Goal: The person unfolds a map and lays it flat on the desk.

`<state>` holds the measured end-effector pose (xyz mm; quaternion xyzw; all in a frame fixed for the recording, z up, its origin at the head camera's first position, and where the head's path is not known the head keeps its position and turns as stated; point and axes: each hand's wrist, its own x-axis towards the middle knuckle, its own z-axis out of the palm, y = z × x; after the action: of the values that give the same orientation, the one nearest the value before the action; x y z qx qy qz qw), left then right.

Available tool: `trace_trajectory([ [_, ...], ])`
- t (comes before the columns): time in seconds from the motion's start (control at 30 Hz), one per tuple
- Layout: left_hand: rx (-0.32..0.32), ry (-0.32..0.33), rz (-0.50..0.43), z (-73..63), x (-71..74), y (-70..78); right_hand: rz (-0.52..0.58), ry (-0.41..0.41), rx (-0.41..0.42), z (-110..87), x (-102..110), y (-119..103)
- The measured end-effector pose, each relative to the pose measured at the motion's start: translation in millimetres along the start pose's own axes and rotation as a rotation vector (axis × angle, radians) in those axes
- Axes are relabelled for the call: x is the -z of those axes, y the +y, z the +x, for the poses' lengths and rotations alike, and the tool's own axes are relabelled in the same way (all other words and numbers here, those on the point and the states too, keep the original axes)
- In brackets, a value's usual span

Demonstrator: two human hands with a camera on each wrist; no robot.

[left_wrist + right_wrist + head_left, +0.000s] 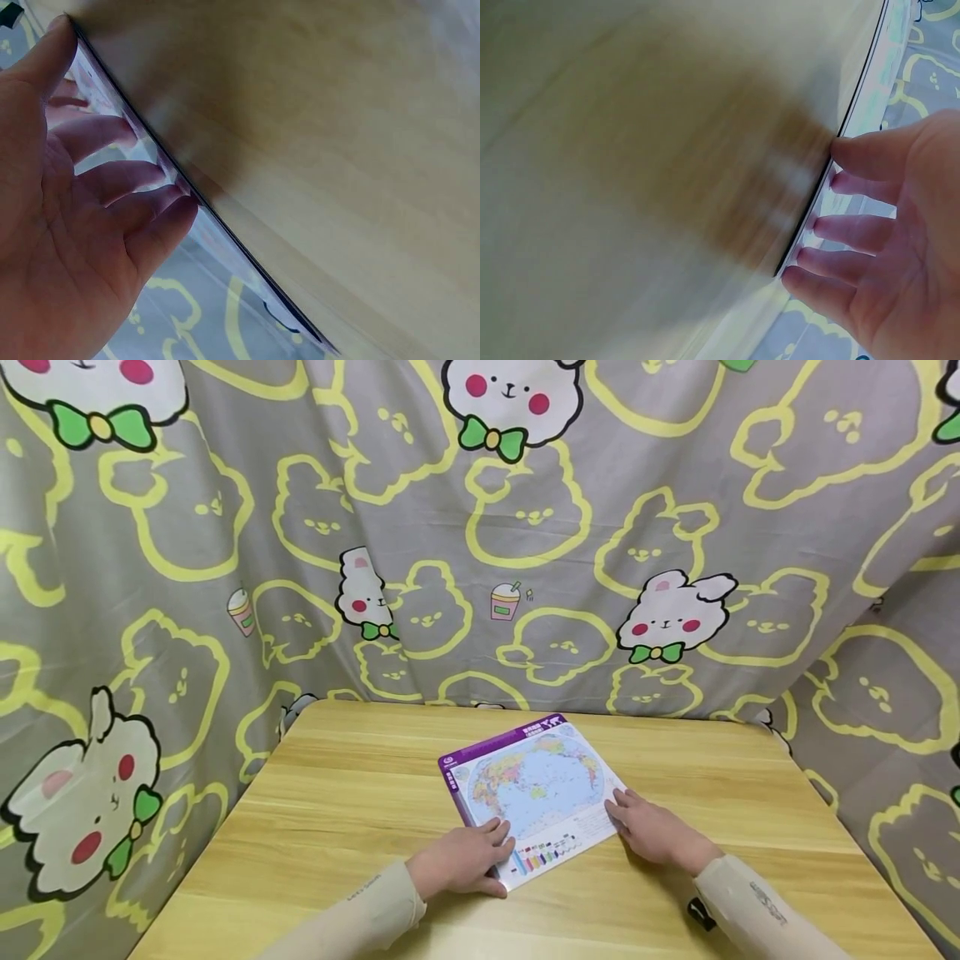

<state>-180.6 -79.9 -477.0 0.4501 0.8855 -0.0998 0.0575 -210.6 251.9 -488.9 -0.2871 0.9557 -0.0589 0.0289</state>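
Note:
A flat world map sheet [536,777] with a purple header lies tilted on the wooden table in the head view. My left hand [463,860] rests at its lower left corner, fingers over the surface and thumb by the near edge. On the opposite side, the fingertips of my right hand [651,828] touch the right edge. In the left wrist view, the left hand [82,225] has its fingertips along the sheet's thin dark edge. The right hand [900,262] shows fingers spread along the edge in the right wrist view. The sheet's underside is hidden.
The wooden tabletop [322,827] spreads around the sheet. Behind it and at both sides hangs a grey curtain [427,527] with yellow outlines and white rabbit prints. A black strap [701,913] shows below the right sleeve.

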Motion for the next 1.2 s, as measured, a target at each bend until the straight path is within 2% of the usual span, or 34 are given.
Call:
trace_trajectory([
  [0.1, -0.014, 0.007, 0.005, 0.0, 0.1, 0.6, 0.003, 0.007, 0.008, 1.8, 1.0, 1.2],
  [0.5, -0.054, 0.043, 0.028, -0.9, -4.5, 6.1, 0.094, -0.055, -0.027, 5.9, 3.8, 2.6],
  [0.67, -0.053, 0.054, 0.012, -0.9, -3.2, 7.8, 0.110, -0.044, -0.031, 9.1, 5.6, 5.3],
  [0.9, -0.043, 0.056, 0.024, 0.0, -1.3, 9.1, 0.100, -0.007, 0.018, 13.7, 3.8, 12.8],
  [1.2, -0.067, 0.074, 0.020, -0.4, -0.2, 12.9, 0.081, 0.020, 0.033, 18.0, 0.0, 16.7],
])
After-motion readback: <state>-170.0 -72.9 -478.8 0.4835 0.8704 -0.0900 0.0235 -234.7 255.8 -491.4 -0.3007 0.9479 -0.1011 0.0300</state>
